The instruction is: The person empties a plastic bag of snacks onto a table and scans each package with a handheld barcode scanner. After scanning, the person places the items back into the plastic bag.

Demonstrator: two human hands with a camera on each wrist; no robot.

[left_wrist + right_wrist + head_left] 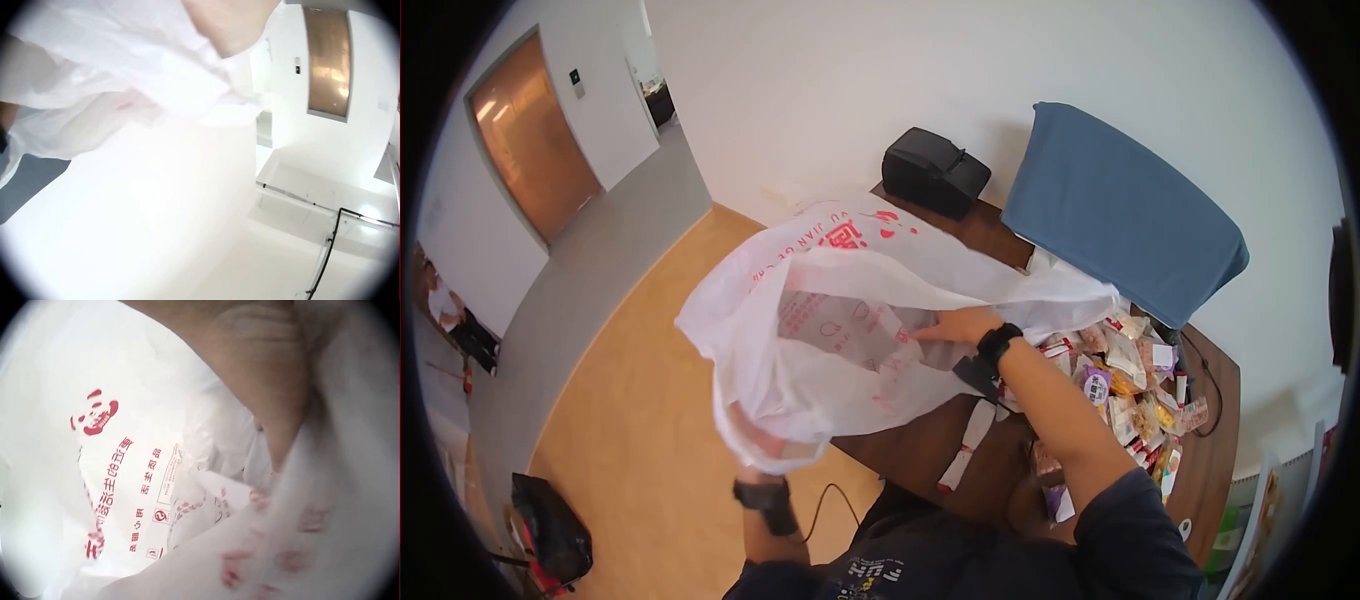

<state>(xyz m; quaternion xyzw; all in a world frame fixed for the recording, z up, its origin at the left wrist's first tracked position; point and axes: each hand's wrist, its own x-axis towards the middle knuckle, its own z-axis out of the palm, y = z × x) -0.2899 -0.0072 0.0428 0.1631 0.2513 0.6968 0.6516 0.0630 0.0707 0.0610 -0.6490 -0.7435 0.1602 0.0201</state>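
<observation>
A large white plastic bag [750, 290] with red print spreads out before me, its mouth wide and facing me. My left hand [758, 440] grips the near left part of its rim, partly veiled by the thin film. In the left wrist view, part of that hand [231, 25] shows above the crumpled film. My right hand [960, 328] reaches into the mouth, one straight digit against the inner film. In the right wrist view, the right hand [262, 369] lies among the folds, its fingertips hidden; I cannot tell whether they pinch the film.
Many small packaged snacks [1135, 385] are heaped on the dark wooden table [1000, 500] at right. Behind them stand a blue cloth-covered object [1120, 210] and a black printer-like box [935, 172]. A black bag [550, 530] sits at lower left; a seated person [458, 318] is farther off.
</observation>
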